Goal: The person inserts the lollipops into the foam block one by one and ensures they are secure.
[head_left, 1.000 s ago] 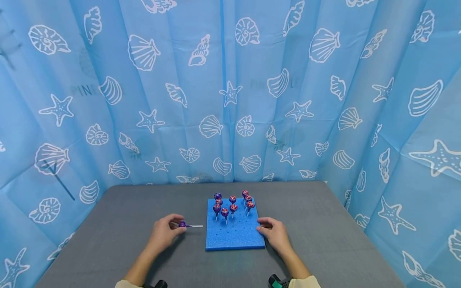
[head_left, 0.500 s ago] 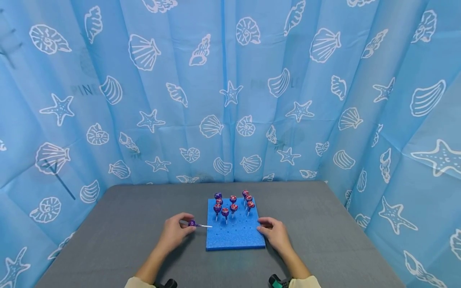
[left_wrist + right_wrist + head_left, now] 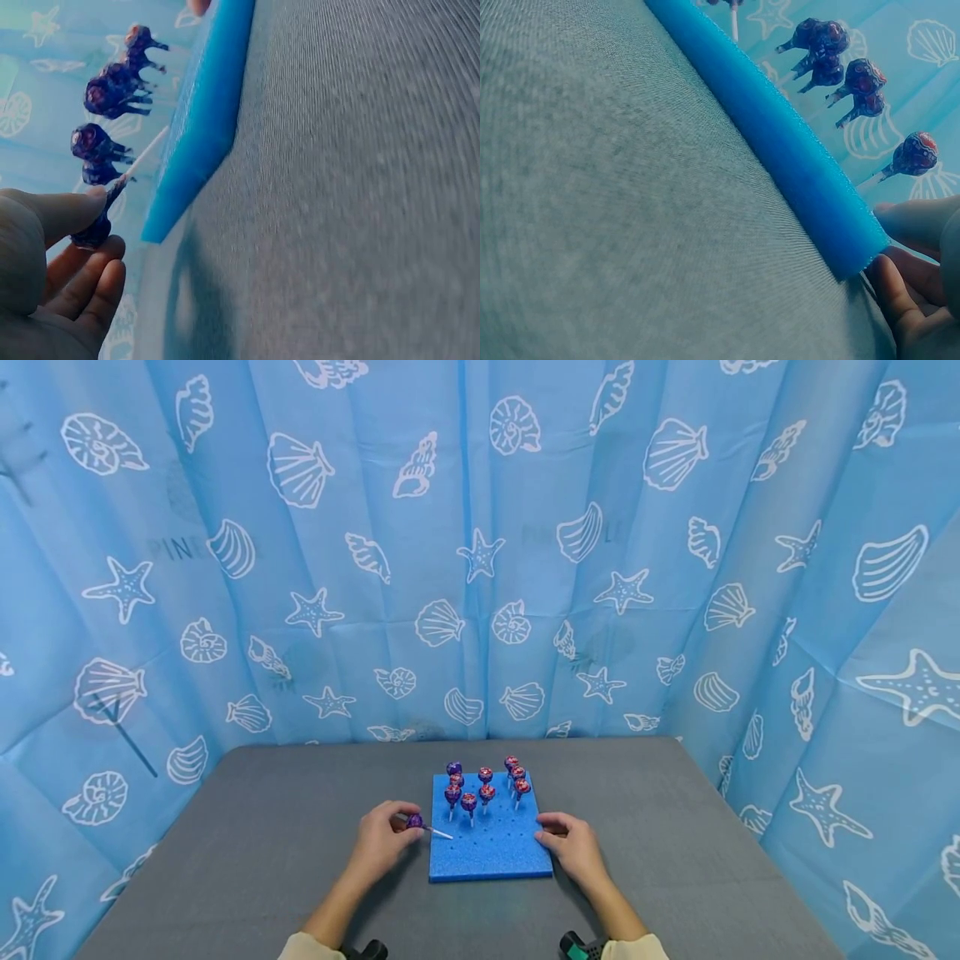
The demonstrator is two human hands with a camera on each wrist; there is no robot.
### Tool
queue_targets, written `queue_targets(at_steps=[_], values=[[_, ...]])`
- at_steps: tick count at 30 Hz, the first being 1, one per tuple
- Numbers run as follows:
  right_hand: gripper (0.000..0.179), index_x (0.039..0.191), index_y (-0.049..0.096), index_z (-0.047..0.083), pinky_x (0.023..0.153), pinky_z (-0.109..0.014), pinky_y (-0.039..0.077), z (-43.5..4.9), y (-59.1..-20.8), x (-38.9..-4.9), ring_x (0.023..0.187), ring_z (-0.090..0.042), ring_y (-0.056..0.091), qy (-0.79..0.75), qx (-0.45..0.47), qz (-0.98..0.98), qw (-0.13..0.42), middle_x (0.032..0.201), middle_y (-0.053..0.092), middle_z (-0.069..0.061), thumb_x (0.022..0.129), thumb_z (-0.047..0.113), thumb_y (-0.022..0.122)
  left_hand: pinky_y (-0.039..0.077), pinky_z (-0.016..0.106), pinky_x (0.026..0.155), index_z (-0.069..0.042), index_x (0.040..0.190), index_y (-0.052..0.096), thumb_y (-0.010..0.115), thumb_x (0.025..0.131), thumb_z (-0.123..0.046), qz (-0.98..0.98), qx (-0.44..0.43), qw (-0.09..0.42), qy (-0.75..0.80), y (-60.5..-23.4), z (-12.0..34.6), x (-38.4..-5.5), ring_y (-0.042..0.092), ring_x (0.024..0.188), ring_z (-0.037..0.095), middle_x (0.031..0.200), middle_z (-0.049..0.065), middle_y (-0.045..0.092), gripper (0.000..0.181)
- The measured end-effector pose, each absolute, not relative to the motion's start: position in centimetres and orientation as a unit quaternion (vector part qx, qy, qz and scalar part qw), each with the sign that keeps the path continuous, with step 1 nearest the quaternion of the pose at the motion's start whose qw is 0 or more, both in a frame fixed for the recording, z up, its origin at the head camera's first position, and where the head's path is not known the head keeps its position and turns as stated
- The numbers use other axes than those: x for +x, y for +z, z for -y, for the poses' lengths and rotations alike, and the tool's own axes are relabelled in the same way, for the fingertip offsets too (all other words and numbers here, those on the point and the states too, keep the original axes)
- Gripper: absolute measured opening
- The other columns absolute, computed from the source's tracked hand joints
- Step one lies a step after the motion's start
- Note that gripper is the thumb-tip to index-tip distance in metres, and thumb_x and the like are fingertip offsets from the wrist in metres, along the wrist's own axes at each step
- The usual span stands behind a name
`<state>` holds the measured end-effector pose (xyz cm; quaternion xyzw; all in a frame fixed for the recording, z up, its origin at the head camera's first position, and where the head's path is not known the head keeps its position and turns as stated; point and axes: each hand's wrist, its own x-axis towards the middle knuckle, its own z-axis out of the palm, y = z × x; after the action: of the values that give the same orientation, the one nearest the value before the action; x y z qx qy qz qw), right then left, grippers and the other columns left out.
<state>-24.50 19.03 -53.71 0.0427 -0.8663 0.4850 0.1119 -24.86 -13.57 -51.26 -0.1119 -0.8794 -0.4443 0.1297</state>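
My left hand point(image 3: 382, 842) pinches a purple-wrapped lollipop point(image 3: 415, 821) by its head, between thumb and fingers. Its white stick point(image 3: 148, 150) slants down to the right over the blue foam board point(image 3: 491, 862), near the left side of the surface; whether the tip touches is unclear. Rows of small holes dot the board. Several lollipops point(image 3: 468, 802) with red and purple wrappers stand in its back part, sticks down. At the board's right edge, my right hand point(image 3: 573, 847) holds the foam with thumb and fingers, also seen in the right wrist view, where the foam edge point(image 3: 802, 195) meets the fingertips.
A grey cloth-covered table point(image 3: 637, 827) lies under the board. Behind and on both sides hangs a blue curtain point(image 3: 480, 593) with white shells and starfish. Standing lollipops point(image 3: 112, 90) crowd the back left of the board, beyond the held one.
My left hand has moved right with the lollipop, from beside the board to over its left edge. The stick has tipped from level to downward. The right hand has stayed in place.
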Motion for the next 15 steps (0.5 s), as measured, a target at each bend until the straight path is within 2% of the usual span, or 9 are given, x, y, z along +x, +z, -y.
queue_targets(at_steps=[11,15], values=[[0.021,0.106,0.071,0.003,0.078,-0.036,0.052,-19.1,-53.6,-24.5,0.088,-0.02,0.063,0.489,0.047,0.864,0.112,0.097,0.069,-0.005,0.085,0.002,0.073,0.051,0.027,0.069,-0.014,0.105,0.071,0.078,0.083,-0.01,0.875,-0.112,0.148,-0.447,-50.6,11.9,-24.6,0.059,0.082,0.013,0.095,-0.002,0.06,0.024],[0.021,0.106,0.071,0.003,0.078,-0.035,0.052,-19.1,-53.6,-24.5,0.088,-0.019,0.063,0.49,0.048,0.863,0.115,0.098,0.069,-0.006,0.085,0.002,0.073,0.052,0.03,0.073,-0.011,0.107,0.071,0.077,0.083,-0.01,0.874,-0.12,0.146,-0.448,-50.4,11.6,-24.5,0.06,0.085,0.014,0.098,-0.001,0.06,0.025]])
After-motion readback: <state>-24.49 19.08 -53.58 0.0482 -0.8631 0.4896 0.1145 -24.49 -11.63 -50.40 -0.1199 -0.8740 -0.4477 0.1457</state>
